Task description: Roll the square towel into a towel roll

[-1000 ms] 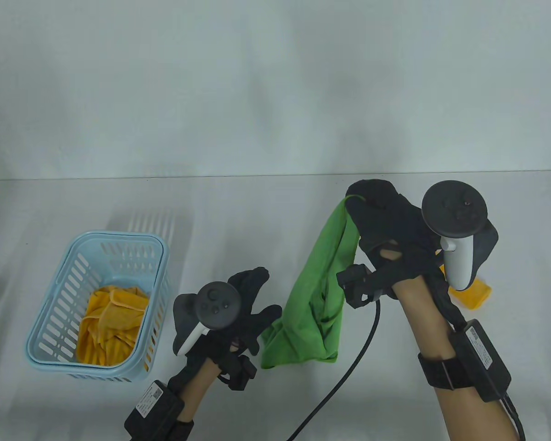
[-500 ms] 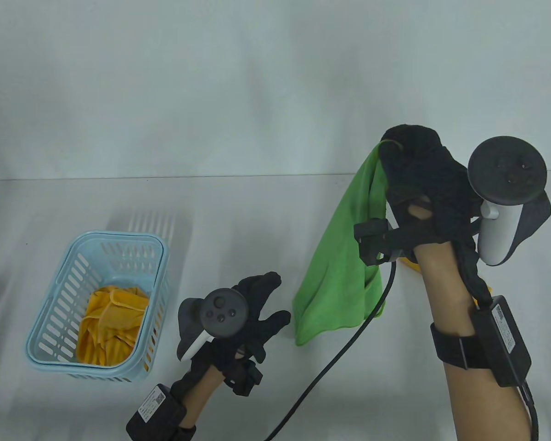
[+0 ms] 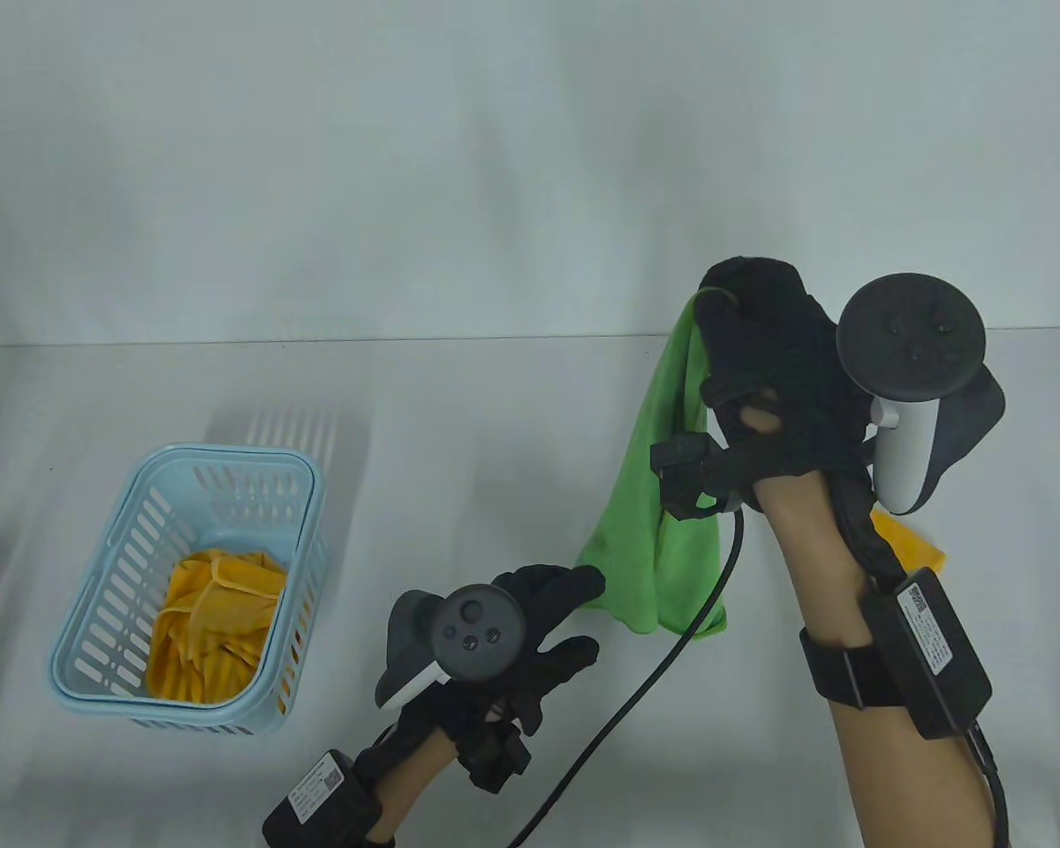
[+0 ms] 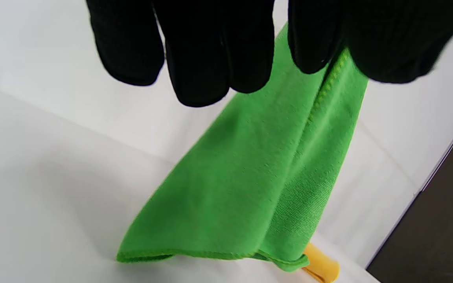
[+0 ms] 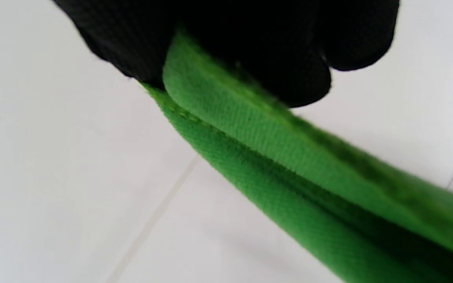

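Observation:
A green square towel hangs bunched from my right hand, which grips its top corner high above the table. In the right wrist view the gloved fingers clamp the folded green edge. My left hand is low near the table, fingers straight and thumb spread, with the fingertips at the towel's lower left corner. The left wrist view shows its fingers in front of the hanging towel, whose bottom hem is close to the table. It holds nothing.
A light blue slatted basket stands at the left with crumpled yellow cloths inside. Another yellow cloth lies on the table behind my right forearm. A black cable trails down from the right wrist.
My right hand has lifted the towel up off the table, then drifted slightly left. My left hand has moved right, toward the towel's lower corner.

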Demonstrator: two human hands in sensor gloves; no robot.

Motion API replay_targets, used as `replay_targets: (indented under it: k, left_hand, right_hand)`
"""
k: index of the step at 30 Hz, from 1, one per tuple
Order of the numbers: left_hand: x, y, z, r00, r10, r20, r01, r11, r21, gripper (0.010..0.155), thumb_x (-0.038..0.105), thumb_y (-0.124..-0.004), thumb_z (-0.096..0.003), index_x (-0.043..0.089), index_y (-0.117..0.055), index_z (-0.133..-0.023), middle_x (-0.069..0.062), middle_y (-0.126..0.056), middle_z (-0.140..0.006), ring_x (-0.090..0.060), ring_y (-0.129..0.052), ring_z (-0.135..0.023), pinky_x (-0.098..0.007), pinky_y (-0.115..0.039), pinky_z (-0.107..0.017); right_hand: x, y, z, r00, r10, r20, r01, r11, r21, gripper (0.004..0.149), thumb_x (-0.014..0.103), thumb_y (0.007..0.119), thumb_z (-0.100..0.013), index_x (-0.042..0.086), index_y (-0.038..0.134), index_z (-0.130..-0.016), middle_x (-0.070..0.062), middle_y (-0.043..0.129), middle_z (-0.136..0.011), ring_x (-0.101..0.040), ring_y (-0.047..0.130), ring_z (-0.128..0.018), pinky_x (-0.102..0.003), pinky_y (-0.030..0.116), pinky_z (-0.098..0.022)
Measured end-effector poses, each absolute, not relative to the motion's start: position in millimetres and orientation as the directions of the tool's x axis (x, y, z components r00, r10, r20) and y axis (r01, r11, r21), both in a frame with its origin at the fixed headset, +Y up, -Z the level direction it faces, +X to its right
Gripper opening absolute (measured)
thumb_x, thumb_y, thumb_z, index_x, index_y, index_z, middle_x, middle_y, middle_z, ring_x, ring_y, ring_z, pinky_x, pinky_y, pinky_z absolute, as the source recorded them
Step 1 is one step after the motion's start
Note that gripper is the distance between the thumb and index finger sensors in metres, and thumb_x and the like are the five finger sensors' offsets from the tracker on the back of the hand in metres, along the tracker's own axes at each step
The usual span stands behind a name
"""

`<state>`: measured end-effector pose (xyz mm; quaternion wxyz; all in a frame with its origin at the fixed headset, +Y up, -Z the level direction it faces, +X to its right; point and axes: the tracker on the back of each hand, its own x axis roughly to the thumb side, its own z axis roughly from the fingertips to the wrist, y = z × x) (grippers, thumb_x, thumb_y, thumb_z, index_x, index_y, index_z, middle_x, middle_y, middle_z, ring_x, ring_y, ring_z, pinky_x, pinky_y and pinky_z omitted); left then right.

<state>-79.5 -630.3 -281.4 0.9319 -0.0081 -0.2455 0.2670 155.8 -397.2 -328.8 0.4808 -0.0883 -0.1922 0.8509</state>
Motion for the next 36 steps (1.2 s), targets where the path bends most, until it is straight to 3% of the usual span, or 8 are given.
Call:
replay_targets:
  k: [4, 9, 16, 23, 28, 31, 36]
  left_hand:
    - [-76, -640, -287, 0.711, 0.545, 0.444, -0.503, 0.836, -0.220, 0.070, 0.051, -0.080, -0.0377, 0.046, -0.056, -0.103, 0.004, -0.068, -0.105, -0.027, -0.083, -0.091, -0.052, -0.071, -0.067]
    - [-74, -654, -295, 0.747, 0.530, 0.400, -0.457, 0.848, -0.269, 0.058, 0.051, -0.080, -0.0378, 0.042, -0.073, -0.095, 0.003, -0.075, -0.100, -0.027, -0.087, -0.087, -0.051, -0.073, -0.066]
    - [-95, -673, -317, 0.830, 0.520, 0.201, -0.475, 0.848, -0.235, 0.058, 0.047, -0.078, -0.0400, 0.032, -0.075, -0.096, 0.000, -0.080, -0.096, -0.028, -0.091, -0.081, -0.052, -0.074, -0.063]
    - [-97, -692, -332, 0.814, 0.557, 0.162, -0.486, 0.807, -0.336, 0.075, 0.044, -0.079, -0.0406, 0.044, -0.044, -0.107, 0.000, -0.061, -0.111, -0.030, -0.081, -0.093, -0.052, -0.070, -0.067]
    - [-100, -694, -338, 0.820, 0.553, 0.150, -0.489, 0.812, -0.318, 0.081, 0.045, -0.082, -0.0385, 0.046, -0.038, -0.107, 0.001, -0.048, -0.115, -0.031, -0.073, -0.098, -0.053, -0.066, -0.070]
    - [-103, -703, -342, 0.823, 0.553, 0.131, -0.481, 0.801, -0.357, 0.076, 0.045, -0.084, -0.0373, 0.042, -0.048, -0.104, 0.000, -0.046, -0.114, -0.032, -0.070, -0.099, -0.054, -0.064, -0.071]
    - [-109, -708, -346, 0.837, 0.540, 0.092, -0.479, 0.803, -0.354, 0.044, 0.043, -0.084, -0.0373, 0.033, -0.076, -0.079, 0.000, -0.059, -0.107, -0.031, -0.074, -0.096, -0.054, -0.066, -0.070]
  right_hand:
    - [146, -406, -328, -0.519, 0.854, 0.032, -0.800, -0.472, -0.370, 0.040, 0.041, 0.083, -0.036, 0.031, 0.080, -0.075, 0.004, 0.096, -0.051, -0.019, 0.098, -0.044, -0.050, 0.079, -0.050]
    - [138, -410, -328, -0.527, 0.849, 0.035, -0.804, -0.485, -0.345, 0.040, 0.041, 0.083, -0.036, 0.031, 0.080, -0.075, 0.004, 0.096, -0.050, -0.019, 0.098, -0.044, -0.050, 0.079, -0.050]
    - [127, -408, -326, -0.525, 0.849, 0.056, -0.816, -0.484, -0.317, 0.040, 0.041, 0.083, -0.036, 0.031, 0.080, -0.075, 0.004, 0.095, -0.050, -0.019, 0.098, -0.043, -0.050, 0.079, -0.050]
    - [117, -408, -328, -0.500, 0.864, 0.068, -0.842, -0.465, -0.275, 0.040, 0.041, 0.083, -0.036, 0.031, 0.080, -0.075, 0.004, 0.095, -0.050, -0.019, 0.098, -0.043, -0.049, 0.079, -0.050]
    - [114, -407, -327, -0.490, 0.868, 0.077, -0.850, -0.457, -0.263, 0.040, 0.041, 0.083, -0.036, 0.031, 0.080, -0.075, 0.004, 0.095, -0.050, -0.019, 0.097, -0.043, -0.050, 0.079, -0.050]
    - [113, -407, -328, -0.494, 0.866, 0.070, -0.847, -0.461, -0.265, 0.040, 0.041, 0.083, -0.036, 0.031, 0.080, -0.075, 0.004, 0.095, -0.050, -0.019, 0.097, -0.043, -0.050, 0.079, -0.050]
    - [117, -411, -332, -0.497, 0.866, 0.046, -0.837, -0.466, -0.286, 0.040, 0.041, 0.082, -0.036, 0.031, 0.079, -0.075, 0.005, 0.096, -0.050, -0.019, 0.098, -0.043, -0.050, 0.079, -0.050]
